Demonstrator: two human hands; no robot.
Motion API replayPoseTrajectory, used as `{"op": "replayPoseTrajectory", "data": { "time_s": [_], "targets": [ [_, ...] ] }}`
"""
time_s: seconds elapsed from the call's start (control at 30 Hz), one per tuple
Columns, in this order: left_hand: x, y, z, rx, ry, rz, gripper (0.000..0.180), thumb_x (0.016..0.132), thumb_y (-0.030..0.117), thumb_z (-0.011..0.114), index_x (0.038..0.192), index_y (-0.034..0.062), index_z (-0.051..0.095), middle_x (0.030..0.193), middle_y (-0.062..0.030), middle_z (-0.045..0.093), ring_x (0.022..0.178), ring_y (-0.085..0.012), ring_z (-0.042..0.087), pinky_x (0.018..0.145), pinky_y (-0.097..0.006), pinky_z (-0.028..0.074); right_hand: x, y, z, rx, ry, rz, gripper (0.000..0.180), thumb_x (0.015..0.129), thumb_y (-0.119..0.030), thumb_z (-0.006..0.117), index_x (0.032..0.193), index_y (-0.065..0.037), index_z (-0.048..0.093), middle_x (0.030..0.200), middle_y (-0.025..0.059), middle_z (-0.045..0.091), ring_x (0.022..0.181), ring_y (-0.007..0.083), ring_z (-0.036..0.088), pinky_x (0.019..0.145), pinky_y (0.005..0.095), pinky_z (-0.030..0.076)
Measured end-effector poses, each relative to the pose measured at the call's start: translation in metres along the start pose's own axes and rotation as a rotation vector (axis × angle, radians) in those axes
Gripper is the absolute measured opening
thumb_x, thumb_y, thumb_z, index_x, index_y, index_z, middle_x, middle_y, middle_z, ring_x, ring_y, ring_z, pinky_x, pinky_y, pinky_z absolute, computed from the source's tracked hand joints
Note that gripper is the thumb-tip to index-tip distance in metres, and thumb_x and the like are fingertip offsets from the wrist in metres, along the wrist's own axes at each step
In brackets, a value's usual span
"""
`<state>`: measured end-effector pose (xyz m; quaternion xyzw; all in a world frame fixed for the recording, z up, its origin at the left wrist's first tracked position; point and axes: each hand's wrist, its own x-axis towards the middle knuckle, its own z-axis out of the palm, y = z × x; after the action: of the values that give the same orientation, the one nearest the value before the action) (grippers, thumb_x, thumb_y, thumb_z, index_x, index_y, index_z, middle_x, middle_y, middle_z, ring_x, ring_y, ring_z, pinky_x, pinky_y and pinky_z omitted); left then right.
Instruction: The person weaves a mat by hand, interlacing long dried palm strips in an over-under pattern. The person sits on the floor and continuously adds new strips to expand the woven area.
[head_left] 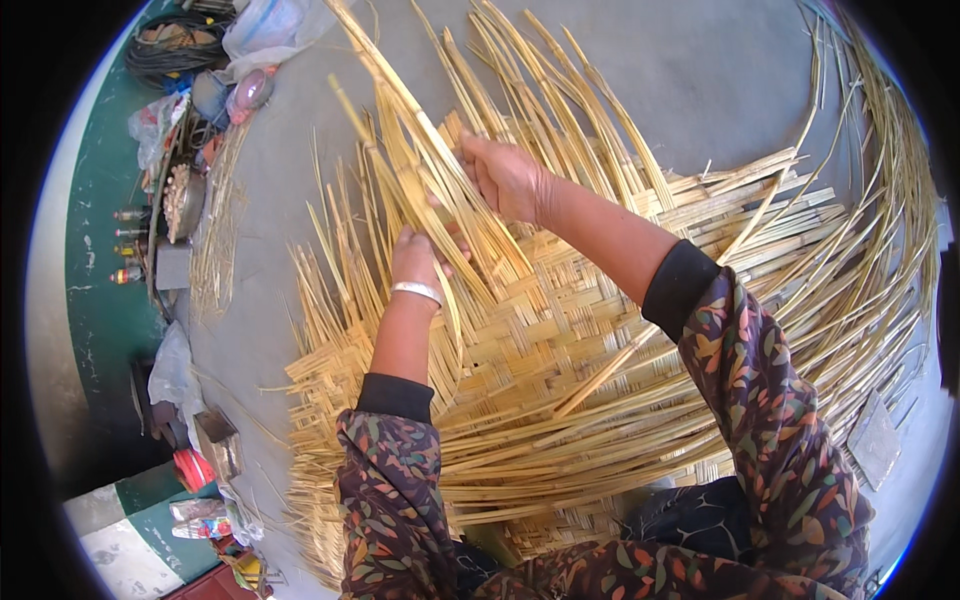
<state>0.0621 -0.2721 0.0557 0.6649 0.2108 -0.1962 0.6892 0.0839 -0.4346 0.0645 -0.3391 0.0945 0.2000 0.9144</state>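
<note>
A woven mat of split bamboo strips point(530, 350) spreads over the floor in front of me, with loose strip ends standing up along its far edge. My right hand point(505, 178) is closed on some raised bamboo strips point(415, 120) near that edge. Lower and to the left, my left hand point(425, 255), with a silver bangle on the wrist, is curled around strips of the same bundle. Its fingertips are partly hidden behind the strips. Long thin strips point(600, 470) lie across the near part of the mat, below my forearms.
A large sheaf of loose strips point(890, 230) curves along the right side. A flat grey slab point(875, 440) lies at the lower right. By the green wall on the left are a coil of black cable point(175, 48), plastic bags point(270, 30), a red object point(193, 469) and a metal container point(183, 203).
</note>
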Motion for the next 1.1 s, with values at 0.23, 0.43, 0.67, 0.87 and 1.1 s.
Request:
{"op": "replayPoseTrajectory", "data": {
  "time_s": [0.23,0.43,0.67,0.87,1.1],
  "targets": [
    [-0.005,0.005,0.006,0.109,-0.035,-0.042,0.018,0.091,0.011,0.049,0.108,0.0056,0.050,0.079,-0.0049,0.058,0.062,-0.0180,0.057,0.052,-0.032,0.050,0.017,0.006,0.001,-0.588,0.133,0.063,0.030,0.091,-0.014,0.049,0.120,-0.005,0.048,0.078,0.0085,0.063,0.066,0.0141,0.060,0.047,0.0241,0.044],
    [0.012,-0.002,-0.010,0.299,-0.296,-0.008,0.015,0.089,0.011,0.053,0.102,0.0042,0.057,0.082,-0.0036,0.058,0.076,-0.0172,0.058,0.062,-0.033,0.052,0.024,0.005,-0.012,-0.572,0.257,-0.136,0.026,0.081,-0.017,0.064,0.098,0.001,0.057,0.077,0.0096,0.061,0.062,0.0157,0.058,0.052,0.0287,0.049],
    [0.021,-0.002,-0.032,0.703,-0.216,0.041,0.023,0.090,0.017,0.056,0.102,-0.0022,0.060,0.086,-0.0092,0.065,0.070,-0.0156,0.064,0.059,-0.026,0.052,-0.018,-0.002,-0.044,-0.172,0.315,-0.129,0.010,0.089,-0.017,0.057,0.095,-0.009,0.054,0.084,0.0074,0.062,0.074,0.0165,0.061,0.069,0.0289,0.053],
    [0.027,-0.009,-0.056,1.109,-0.177,0.091,0.025,0.087,0.023,0.058,0.090,-0.0013,0.067,0.068,-0.0077,0.065,0.056,-0.0136,0.060,0.056,-0.027,0.049,-0.078,0.004,-0.110,-0.103,0.486,-0.140,0.018,0.090,-0.017,0.056,0.101,-0.004,0.051,0.093,0.0101,0.059,0.083,0.0206,0.061,0.079,0.0322,0.055],
    [0.000,-0.022,-0.010,1.693,-0.049,0.695,0.020,0.088,0.018,0.052,0.090,0.0044,0.067,0.097,-0.0118,0.063,0.077,-0.0237,0.063,0.068,-0.037,0.051,-0.102,0.009,-0.122,-0.164,0.622,-0.146,0.024,0.090,-0.017,0.056,0.106,0.000,0.050,0.099,0.0114,0.056,0.084,0.0201,0.061,0.074,0.0301,0.056]
  ]
}}
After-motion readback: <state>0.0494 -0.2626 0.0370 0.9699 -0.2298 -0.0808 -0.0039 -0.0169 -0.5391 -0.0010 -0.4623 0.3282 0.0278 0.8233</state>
